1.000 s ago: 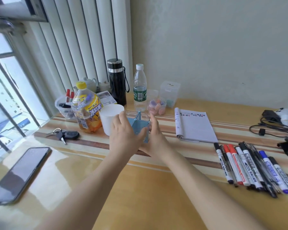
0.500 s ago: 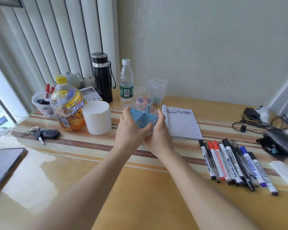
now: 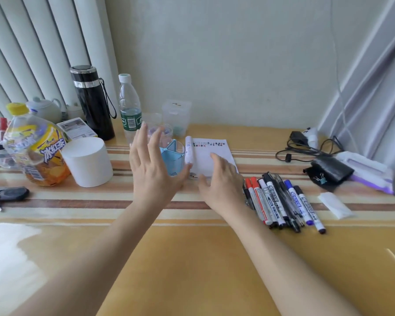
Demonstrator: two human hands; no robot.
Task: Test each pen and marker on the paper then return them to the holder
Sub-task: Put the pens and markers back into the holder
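Tabletop [image 3: 192, 258]: notebook [image 3: 211, 156] is laid open at centre. Pens and markers [image 3: 281, 201] are lined up to its right. Holder [image 3: 172, 156] is stood just left of it and looks empty. Left hand [image 3: 153, 176] and right hand [image 3: 221, 183] are spread wide, with nothing held. Testing is judged not yet begun. Next, one marker is to be picked and uncapped.
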